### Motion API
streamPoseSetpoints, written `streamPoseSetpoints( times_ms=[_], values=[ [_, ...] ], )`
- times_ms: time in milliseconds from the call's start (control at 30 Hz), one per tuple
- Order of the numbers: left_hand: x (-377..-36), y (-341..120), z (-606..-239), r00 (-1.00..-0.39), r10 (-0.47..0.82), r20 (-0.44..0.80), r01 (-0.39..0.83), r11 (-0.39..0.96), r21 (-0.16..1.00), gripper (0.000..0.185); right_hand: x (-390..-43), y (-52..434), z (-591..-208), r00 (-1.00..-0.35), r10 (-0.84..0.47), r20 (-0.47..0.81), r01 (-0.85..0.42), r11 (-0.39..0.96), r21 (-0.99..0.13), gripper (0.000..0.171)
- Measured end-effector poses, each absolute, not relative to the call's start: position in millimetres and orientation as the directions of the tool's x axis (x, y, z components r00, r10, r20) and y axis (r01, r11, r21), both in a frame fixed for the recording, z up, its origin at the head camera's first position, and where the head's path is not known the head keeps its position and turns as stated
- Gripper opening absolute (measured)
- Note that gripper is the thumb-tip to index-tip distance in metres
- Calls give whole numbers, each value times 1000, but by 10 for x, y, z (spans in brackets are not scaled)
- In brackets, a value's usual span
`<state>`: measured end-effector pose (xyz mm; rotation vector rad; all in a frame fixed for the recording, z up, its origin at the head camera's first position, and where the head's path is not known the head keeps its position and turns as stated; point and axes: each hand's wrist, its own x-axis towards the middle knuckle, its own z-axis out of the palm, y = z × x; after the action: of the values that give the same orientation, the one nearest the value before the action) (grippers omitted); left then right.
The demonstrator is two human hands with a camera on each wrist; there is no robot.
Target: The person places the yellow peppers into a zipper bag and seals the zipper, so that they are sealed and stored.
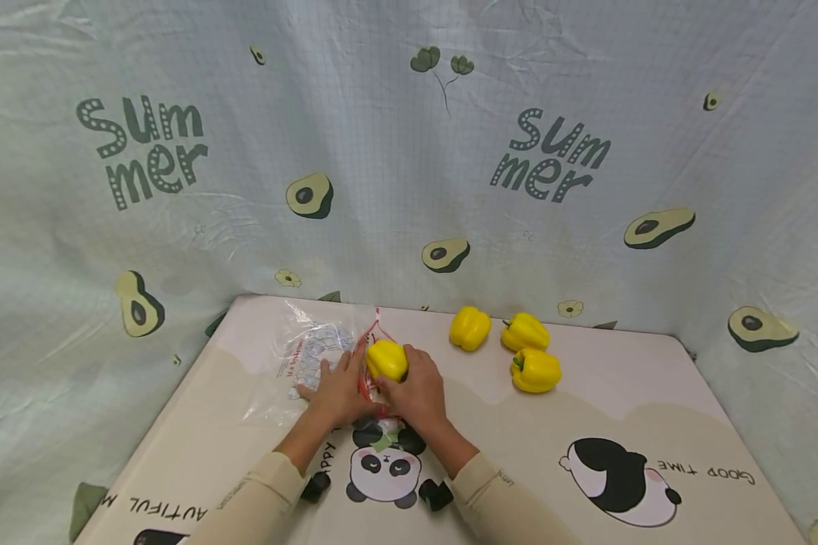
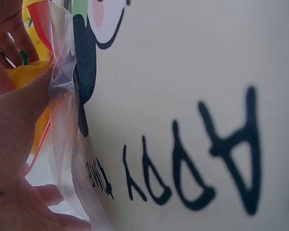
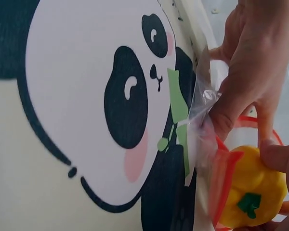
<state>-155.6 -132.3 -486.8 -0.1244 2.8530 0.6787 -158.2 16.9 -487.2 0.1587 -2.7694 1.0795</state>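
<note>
A yellow bell pepper (image 1: 387,359) with a green stem sits at the red-edged mouth of a clear plastic zip bag (image 1: 272,393). My right hand (image 1: 418,386) grips this pepper from the right, thumb on its near side. Spread over the bag beside the mouth are the fingers of my left hand (image 1: 340,393). In the right wrist view, the left thumb lies against the lower lip of the bag, and the pepper (image 3: 255,192) shows its stem between the red edges. The left wrist view shows the pepper (image 2: 26,73) partly hidden behind the left thumb.
Three more yellow bell peppers, one at the back (image 1: 470,328), one behind right (image 1: 526,331) and one in front of it (image 1: 536,370), lie right of the hands. A panda-printed cloth (image 1: 490,454) covers the table. A printed curtain (image 1: 381,151) hangs behind.
</note>
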Motion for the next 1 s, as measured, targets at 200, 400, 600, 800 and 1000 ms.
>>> streamPoseSetpoints(
  times_ms=[200,400,600,800,1000],
  values=[
    [-1549,-1279,-4881,-978,-21,-209,-117,880,460,126,-1607,187,-4897,-985,-32,169,-133,763,-633,71],
    [-1555,-1285,-4877,-978,-31,-208,-126,879,459,126,-1635,196,-4893,-989,-37,145,-126,730,-671,66],
    [-1539,-1318,-4875,-977,-23,-212,-117,890,440,123,-1676,186,-4920,-988,-27,150,-123,722,-681,64],
    [-1528,-1326,-4881,-977,-10,-214,-103,898,428,118,-1731,182,-4916,-990,6,142,-90,749,-656,66],
    [-1523,-1334,-4885,-979,4,-203,-86,896,436,117,-1730,171,-4891,-992,-6,125,-88,747,-659,70]
  ],
)
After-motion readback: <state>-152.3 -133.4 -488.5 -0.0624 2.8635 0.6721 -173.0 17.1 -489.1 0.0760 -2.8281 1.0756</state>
